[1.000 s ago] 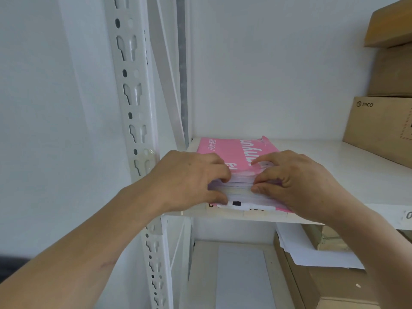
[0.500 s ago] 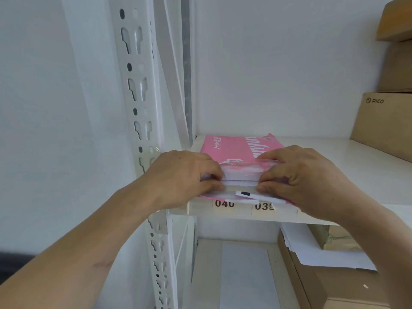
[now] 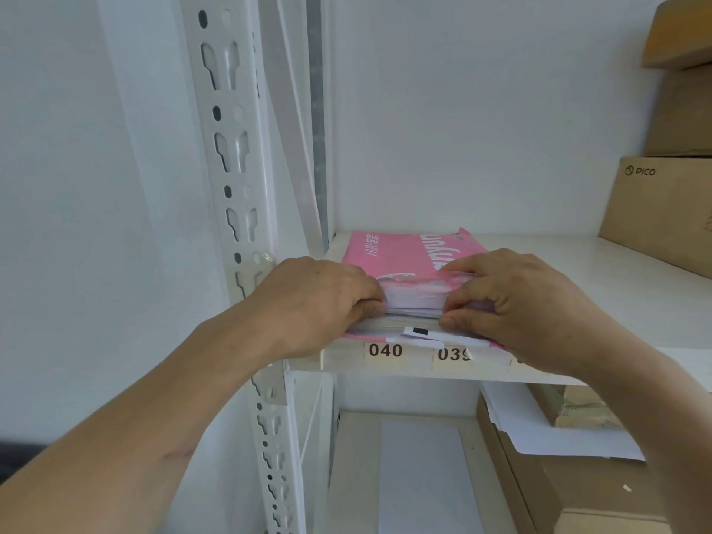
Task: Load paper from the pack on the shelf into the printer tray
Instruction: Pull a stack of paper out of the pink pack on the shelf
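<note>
A pink paper pack lies on the white shelf, its near end torn open so the white sheets show. My left hand pinches the left corner of the upper part of the sheet stack, fingers tucked into the stack. On the right corner my right hand grips the same bundle, thumb under and fingers on top of the wrapper. The bundle is raised slightly off the sheets below. No printer or tray is in view.
Shelf labels 040 and 039 mark the front edge. Stacked cardboard boxes stand on the shelf at the right. A perforated white upright stands left. Below lie loose white sheets, more paper and a brown box.
Both hands have dug deeper into the open end of the pack, and the gap between the gripped upper sheets and the lower stack has widened. The camera has shifted a little closer.
</note>
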